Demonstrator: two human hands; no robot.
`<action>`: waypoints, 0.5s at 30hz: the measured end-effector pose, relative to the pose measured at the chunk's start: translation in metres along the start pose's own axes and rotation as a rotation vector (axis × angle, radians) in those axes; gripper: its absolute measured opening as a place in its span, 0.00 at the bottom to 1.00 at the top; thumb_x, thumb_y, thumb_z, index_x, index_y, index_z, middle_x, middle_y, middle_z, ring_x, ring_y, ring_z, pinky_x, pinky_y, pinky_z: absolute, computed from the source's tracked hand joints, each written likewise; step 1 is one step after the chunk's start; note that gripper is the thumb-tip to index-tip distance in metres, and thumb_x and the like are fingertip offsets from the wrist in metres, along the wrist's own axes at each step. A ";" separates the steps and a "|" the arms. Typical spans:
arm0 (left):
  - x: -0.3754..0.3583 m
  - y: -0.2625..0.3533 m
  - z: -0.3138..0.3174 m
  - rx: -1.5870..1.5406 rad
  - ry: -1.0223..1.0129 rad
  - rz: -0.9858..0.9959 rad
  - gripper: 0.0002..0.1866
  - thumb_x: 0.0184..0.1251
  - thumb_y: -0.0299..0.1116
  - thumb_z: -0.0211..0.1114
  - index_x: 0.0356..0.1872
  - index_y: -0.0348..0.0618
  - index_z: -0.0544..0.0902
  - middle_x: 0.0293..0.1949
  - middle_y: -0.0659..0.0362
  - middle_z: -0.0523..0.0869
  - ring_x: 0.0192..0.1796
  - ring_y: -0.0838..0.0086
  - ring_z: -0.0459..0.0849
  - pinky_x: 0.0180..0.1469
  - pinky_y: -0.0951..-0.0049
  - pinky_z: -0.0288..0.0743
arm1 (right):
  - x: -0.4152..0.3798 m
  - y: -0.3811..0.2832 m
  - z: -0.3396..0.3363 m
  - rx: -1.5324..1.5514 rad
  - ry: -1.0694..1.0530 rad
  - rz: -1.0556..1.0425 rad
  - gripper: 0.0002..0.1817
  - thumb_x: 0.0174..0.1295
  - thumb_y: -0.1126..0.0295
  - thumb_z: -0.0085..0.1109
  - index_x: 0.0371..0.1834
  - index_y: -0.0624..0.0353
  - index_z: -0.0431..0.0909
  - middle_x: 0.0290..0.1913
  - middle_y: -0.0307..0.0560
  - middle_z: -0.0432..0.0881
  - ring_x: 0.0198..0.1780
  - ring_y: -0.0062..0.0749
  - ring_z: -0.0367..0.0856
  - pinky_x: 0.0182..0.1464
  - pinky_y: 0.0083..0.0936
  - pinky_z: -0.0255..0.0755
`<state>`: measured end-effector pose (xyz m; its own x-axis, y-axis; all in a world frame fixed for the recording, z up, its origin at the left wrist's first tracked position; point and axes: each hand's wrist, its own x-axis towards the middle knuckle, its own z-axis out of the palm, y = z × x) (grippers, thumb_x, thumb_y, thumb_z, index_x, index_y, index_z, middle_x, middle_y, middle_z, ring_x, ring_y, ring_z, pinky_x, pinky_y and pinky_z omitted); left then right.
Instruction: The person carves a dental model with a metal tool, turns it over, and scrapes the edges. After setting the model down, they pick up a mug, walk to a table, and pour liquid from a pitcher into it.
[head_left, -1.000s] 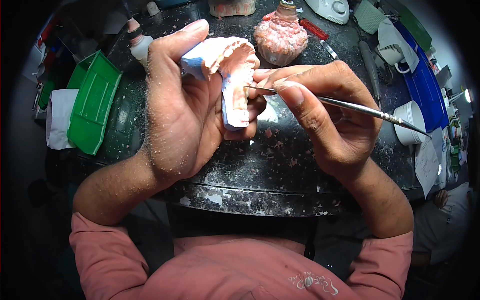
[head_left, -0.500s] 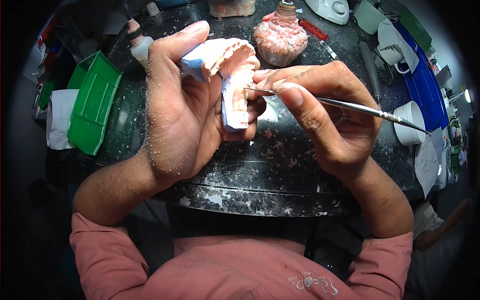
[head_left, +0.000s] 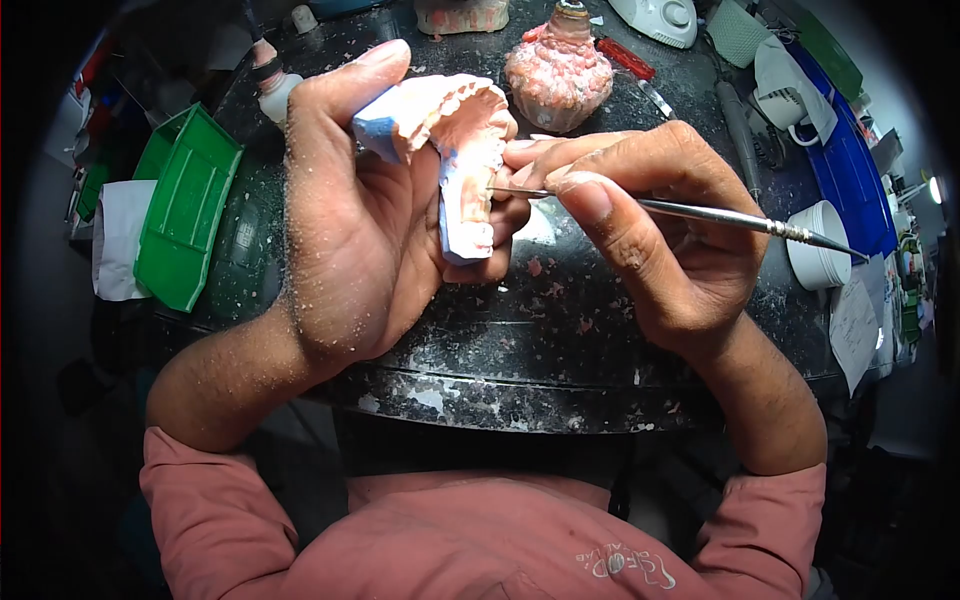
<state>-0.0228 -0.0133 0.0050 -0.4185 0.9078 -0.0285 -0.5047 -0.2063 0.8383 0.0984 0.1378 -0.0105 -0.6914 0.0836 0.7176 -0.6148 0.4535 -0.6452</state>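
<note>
My left hand point(head_left: 350, 220) is wrapped round a dental plaster model point(head_left: 455, 125), cream on top with blue on its side and lower arm. The model is held tilted above the bench, its arch of teeth facing right. My right hand point(head_left: 665, 225) pinches a slim metal dental carving tool point(head_left: 700, 211) like a pen. The tool's thin tip touches, or nearly touches, the inner side of the teeth on the model's lower arm. Fingertips of my right hand sit close against the model's right edge. Pale crumbs cling to my left palm and wrist.
A black, plaster-spotted bench point(head_left: 480, 350) lies below. At the back stand a pink-crusted burner point(head_left: 560, 75), a red-handled knife point(head_left: 628, 60) and another model point(head_left: 462, 15). Green bin point(head_left: 188, 210) and white bottle point(head_left: 282, 98) are left; a white tub point(head_left: 820, 247) and blue tray point(head_left: 850, 170) are right.
My left hand and the model have shifted slightly left, with the model turned a little. The tool's tip stays at the same part of the teeth.
</note>
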 end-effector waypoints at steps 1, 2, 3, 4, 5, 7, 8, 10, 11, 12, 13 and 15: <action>0.000 0.000 0.001 -0.001 0.001 0.001 0.39 0.68 0.68 0.35 0.52 0.39 0.76 0.39 0.54 0.83 0.33 0.71 0.80 0.30 0.73 0.75 | 0.000 -0.001 0.001 0.000 -0.001 0.000 0.04 0.67 0.81 0.54 0.41 0.71 0.76 0.38 0.59 0.84 0.45 0.46 0.86 0.57 0.48 0.78; 0.000 0.000 0.001 0.016 0.012 0.007 0.39 0.68 0.68 0.35 0.52 0.39 0.76 0.39 0.54 0.83 0.33 0.71 0.80 0.30 0.73 0.75 | 0.001 -0.002 0.001 0.012 -0.005 0.010 0.04 0.67 0.81 0.54 0.41 0.71 0.76 0.38 0.59 0.84 0.45 0.46 0.86 0.57 0.49 0.78; 0.000 -0.001 0.002 0.033 0.024 0.013 0.39 0.69 0.68 0.35 0.52 0.39 0.76 0.39 0.54 0.83 0.33 0.71 0.79 0.30 0.73 0.75 | 0.001 -0.003 0.002 0.024 -0.010 0.020 0.04 0.67 0.80 0.55 0.41 0.71 0.76 0.38 0.58 0.84 0.45 0.46 0.86 0.57 0.49 0.78; 0.000 0.000 0.002 0.033 0.025 0.014 0.39 0.69 0.68 0.35 0.52 0.39 0.76 0.39 0.54 0.83 0.33 0.71 0.79 0.30 0.73 0.75 | 0.001 -0.003 0.002 0.025 -0.010 0.020 0.04 0.67 0.80 0.55 0.41 0.71 0.76 0.38 0.58 0.84 0.45 0.46 0.86 0.57 0.49 0.78; 0.000 0.000 0.002 0.024 0.023 0.009 0.40 0.68 0.68 0.35 0.52 0.39 0.76 0.39 0.54 0.83 0.33 0.72 0.79 0.30 0.73 0.75 | 0.000 -0.004 0.002 0.037 -0.016 0.033 0.04 0.67 0.80 0.55 0.41 0.71 0.76 0.37 0.58 0.84 0.45 0.45 0.86 0.57 0.50 0.78; 0.000 0.000 0.001 0.015 0.020 0.004 0.40 0.68 0.68 0.35 0.52 0.39 0.76 0.39 0.54 0.83 0.33 0.72 0.79 0.30 0.73 0.74 | 0.000 -0.003 0.001 0.048 -0.020 0.047 0.04 0.67 0.80 0.55 0.41 0.71 0.76 0.37 0.58 0.84 0.45 0.45 0.86 0.57 0.50 0.78; 0.000 0.000 0.000 0.017 -0.006 0.002 0.40 0.68 0.68 0.35 0.52 0.39 0.76 0.39 0.54 0.83 0.33 0.72 0.79 0.30 0.73 0.74 | 0.000 -0.003 0.001 0.046 -0.014 0.037 0.04 0.67 0.79 0.55 0.41 0.71 0.76 0.37 0.57 0.84 0.45 0.45 0.86 0.57 0.50 0.78; 0.000 0.000 0.000 0.018 -0.031 -0.001 0.40 0.68 0.68 0.35 0.52 0.39 0.76 0.39 0.54 0.83 0.33 0.72 0.79 0.30 0.73 0.74 | 0.000 -0.002 0.001 0.044 -0.008 0.029 0.04 0.67 0.79 0.55 0.41 0.71 0.76 0.37 0.57 0.84 0.45 0.45 0.86 0.57 0.50 0.78; 0.000 0.000 0.003 0.022 0.002 0.004 0.40 0.68 0.68 0.35 0.52 0.39 0.76 0.39 0.54 0.82 0.33 0.73 0.79 0.30 0.73 0.74 | 0.000 -0.002 0.002 0.043 -0.010 0.035 0.04 0.67 0.79 0.55 0.41 0.71 0.77 0.37 0.57 0.84 0.45 0.45 0.86 0.58 0.50 0.77; -0.001 0.000 0.004 0.025 0.035 0.009 0.40 0.67 0.69 0.35 0.52 0.39 0.76 0.39 0.55 0.82 0.33 0.73 0.79 0.30 0.74 0.74 | 0.000 -0.002 0.002 0.042 -0.012 0.040 0.04 0.67 0.79 0.55 0.40 0.71 0.77 0.37 0.57 0.84 0.46 0.45 0.86 0.58 0.51 0.77; -0.001 0.000 0.004 0.026 0.035 0.009 0.40 0.67 0.69 0.35 0.52 0.39 0.76 0.39 0.55 0.82 0.33 0.73 0.79 0.30 0.74 0.74 | 0.000 -0.002 0.002 0.041 -0.012 0.040 0.04 0.67 0.79 0.55 0.40 0.71 0.77 0.37 0.57 0.84 0.46 0.45 0.86 0.58 0.51 0.77; -0.001 0.000 0.002 0.027 0.037 0.004 0.40 0.67 0.69 0.35 0.52 0.39 0.76 0.39 0.55 0.82 0.33 0.73 0.78 0.30 0.74 0.74 | 0.000 -0.003 0.002 0.053 -0.017 0.051 0.04 0.67 0.79 0.55 0.40 0.71 0.77 0.37 0.58 0.84 0.46 0.45 0.86 0.58 0.51 0.77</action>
<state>-0.0204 -0.0135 0.0061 -0.4483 0.8928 -0.0444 -0.4824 -0.1999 0.8528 0.0992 0.1347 -0.0091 -0.7283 0.0896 0.6794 -0.5979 0.4013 -0.6939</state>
